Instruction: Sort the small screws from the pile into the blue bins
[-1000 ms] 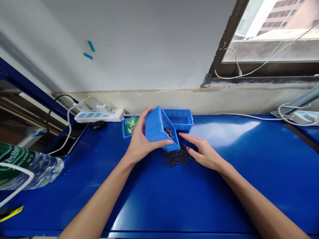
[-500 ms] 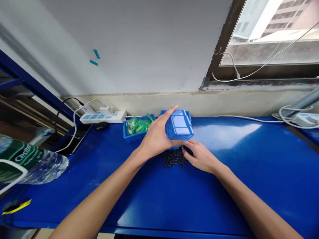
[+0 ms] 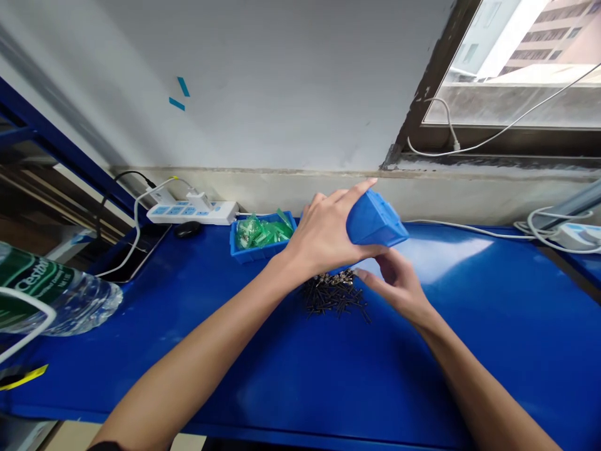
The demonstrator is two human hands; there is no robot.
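My left hand [image 3: 323,235] is closed round a blue plastic bin [image 3: 375,220], tipped over with its base turned up toward me. Under its mouth lies a heap of thin black screws [image 3: 334,297] on the blue table. Shiny metal pieces [image 3: 335,277] sit along the heap's far side, partly covered by my left hand. My right hand [image 3: 399,285] is just right of the heap, thumb apart from its curved fingers. Its fingertips reach up beside the bin's lower edge and are partly hidden; I cannot tell if they touch it.
Left of the bin stands a blue box [image 3: 256,254] with green plastic packets [image 3: 263,232]. A power strip [image 3: 195,213] and a black mouse [image 3: 188,229] are farther left. A large water bottle [image 3: 56,291] lies at the left edge. Cables [image 3: 469,229] run along the wall.
The bin has moved right and tipped further in my left hand. More of the screw heap shows, with shiny pieces now visible. My right hand has shifted right, its thumb clear of the heap.
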